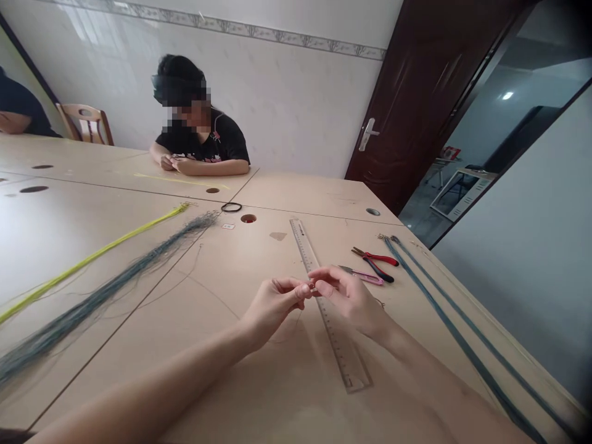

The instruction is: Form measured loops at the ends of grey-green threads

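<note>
My left hand (276, 307) and my right hand (349, 300) meet fingertip to fingertip above a clear plastic ruler (340, 351). Both are closed in a pinch. Whatever sits between the fingertips is too small to make out. A faint thin thread (213, 293) runs across the table towards my left hand; whether it reaches the fingers I cannot tell. Just beyond my right hand lie pliers (382, 260) with red and black handles, and a pink-handled cutting tool (370, 277), partly overlapped by the pliers.
Yellow cords (102, 251) and a frayed grey-blue bundle of threads (120, 280) stretch along the left. Two blue-grey cord bundles (444, 311) lie at the right edge. A black loop (232, 207) rests near a table hole (248, 218). Across the table sits a person (203, 139).
</note>
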### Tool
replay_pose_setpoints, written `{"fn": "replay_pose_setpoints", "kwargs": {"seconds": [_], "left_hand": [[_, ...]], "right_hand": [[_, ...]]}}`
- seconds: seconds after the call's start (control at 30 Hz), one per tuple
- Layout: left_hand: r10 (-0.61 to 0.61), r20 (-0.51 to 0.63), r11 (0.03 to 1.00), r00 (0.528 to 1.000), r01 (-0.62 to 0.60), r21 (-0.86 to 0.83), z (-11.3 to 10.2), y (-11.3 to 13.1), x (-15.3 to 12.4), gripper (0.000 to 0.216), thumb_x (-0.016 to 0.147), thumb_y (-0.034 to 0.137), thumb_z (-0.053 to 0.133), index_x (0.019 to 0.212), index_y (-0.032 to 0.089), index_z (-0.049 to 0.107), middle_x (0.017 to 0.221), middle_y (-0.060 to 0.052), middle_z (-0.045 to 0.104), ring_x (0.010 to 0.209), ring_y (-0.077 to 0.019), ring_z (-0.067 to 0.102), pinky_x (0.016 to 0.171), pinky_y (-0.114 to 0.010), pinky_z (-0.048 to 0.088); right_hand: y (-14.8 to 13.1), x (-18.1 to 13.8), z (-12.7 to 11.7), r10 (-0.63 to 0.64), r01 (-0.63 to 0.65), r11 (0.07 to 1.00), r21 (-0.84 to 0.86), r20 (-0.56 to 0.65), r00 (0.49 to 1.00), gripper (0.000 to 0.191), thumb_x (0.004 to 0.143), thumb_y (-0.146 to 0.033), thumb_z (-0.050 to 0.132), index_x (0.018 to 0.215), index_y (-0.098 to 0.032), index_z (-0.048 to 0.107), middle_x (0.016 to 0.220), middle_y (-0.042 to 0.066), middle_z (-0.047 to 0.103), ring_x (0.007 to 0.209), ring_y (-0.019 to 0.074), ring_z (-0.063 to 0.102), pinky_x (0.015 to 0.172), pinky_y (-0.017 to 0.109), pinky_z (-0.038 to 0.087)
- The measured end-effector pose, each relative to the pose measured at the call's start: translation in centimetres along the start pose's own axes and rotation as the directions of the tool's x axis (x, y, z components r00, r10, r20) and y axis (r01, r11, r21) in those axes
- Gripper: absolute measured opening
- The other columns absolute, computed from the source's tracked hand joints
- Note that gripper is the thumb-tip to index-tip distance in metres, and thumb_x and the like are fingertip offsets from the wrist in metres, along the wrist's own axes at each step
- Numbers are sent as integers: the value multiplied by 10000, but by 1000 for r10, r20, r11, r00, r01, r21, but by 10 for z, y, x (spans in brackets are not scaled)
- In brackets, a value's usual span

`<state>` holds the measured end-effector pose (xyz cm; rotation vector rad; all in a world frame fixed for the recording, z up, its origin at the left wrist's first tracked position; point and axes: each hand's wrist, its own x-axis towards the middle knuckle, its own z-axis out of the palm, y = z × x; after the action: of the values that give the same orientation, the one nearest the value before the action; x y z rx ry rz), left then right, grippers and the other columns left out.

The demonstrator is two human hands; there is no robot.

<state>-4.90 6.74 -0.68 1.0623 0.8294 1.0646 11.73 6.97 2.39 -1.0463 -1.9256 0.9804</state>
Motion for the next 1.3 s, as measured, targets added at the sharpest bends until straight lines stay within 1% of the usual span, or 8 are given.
{"fn": "replay_pose_setpoints", "kwargs": {"seconds": [0.07, 0.2, 0.43, 0.63, 0.73, 0.83, 1.07, 1.3], "left_hand": [[-30, 9, 999, 1000, 30, 24, -1, 4, -4, 265, 686, 386, 727, 659, 125, 691, 584, 2, 539, 587, -90, 432, 572, -212, 342], [-95, 40, 994, 995, 93, 50, 0, 5, -7, 250, 662, 371, 747, 621, 133, 683, 551, 19, 529, 558, -80, 410, 522, -202, 292], [-135, 88, 990, 987, 131, 51, 4, 3, -10, 244, 688, 375, 727, 655, 139, 672, 579, 25, 522, 575, -81, 418, 567, -205, 330], [-131, 164, 986, 978, 145, -78, 7, 3, -11, 248, 814, 340, 596, 702, 133, 675, 678, -27, 592, 651, -112, 477, 652, -240, 388], [-129, 167, 990, 977, 136, -29, 6, 4, -12, 184, 793, 284, 617, 688, 145, 676, 656, -22, 595, 653, -118, 484, 645, -239, 381], [-123, 176, 992, 977, 120, 28, 5, 4, -12, 191, 799, 301, 619, 689, 154, 674, 657, -15, 592, 654, -113, 482, 648, -234, 379], [-118, 169, 993, 979, 117, 14, 8, 5, -13, 198, 813, 294, 598, 687, 143, 624, 629, 1, 553, 631, -99, 481, 625, -218, 395], [-102, 166, 992, 981, 88, 91, 8, 6, -13, 186, 813, 291, 598, 699, 145, 606, 614, 8, 550, 596, -91, 483, 577, -198, 385]], "right_hand": [[2, -2, 5, 2, -5, 997, 79, 37, 999, 195, 920, -313, 445, 1002, -184, 566, 929, 47, 656, 884, 149, 636, 787, 285, 524], [2, -14, 9, 24, -25, 986, 167, 8, 1000, 102, 899, -283, 508, 927, -202, 563, 849, 11, 656, 836, 118, 626, 753, 233, 504], [3, -21, 7, 28, -20, 987, 156, -46, 999, 71, 882, -243, 542, 837, -188, 548, 801, 10, 633, 790, 131, 615, 712, 253, 475], [-1, -18, 4, 88, -105, 928, 358, 62, 994, 122, 904, -243, 500, 809, -177, 537, 753, 8, 616, 767, 146, 615, 743, 310, 483], [2, -17, 1, 128, -135, 943, 303, 42, 991, 137, 892, -278, 519, 807, -176, 551, 716, 5, 614, 711, 144, 603, 707, 314, 481], [5, -17, -2, 138, -135, 961, 241, 3, 990, 140, 878, -296, 539, 805, -178, 561, 720, 5, 625, 680, 141, 598, 666, 302, 478], [8, -16, -3, 109, -107, 977, 186, -1, 994, 110, 875, -264, 545, 796, -192, 571, 762, -7, 620, 714, 130, 591, 665, 278, 466], [9, -16, -1, 108, -114, 969, 220, 40, 993, 103, 878, -253, 536, 800, -191, 561, 766, 0, 617, 724, 142, 596, 683, 306, 484]]}}
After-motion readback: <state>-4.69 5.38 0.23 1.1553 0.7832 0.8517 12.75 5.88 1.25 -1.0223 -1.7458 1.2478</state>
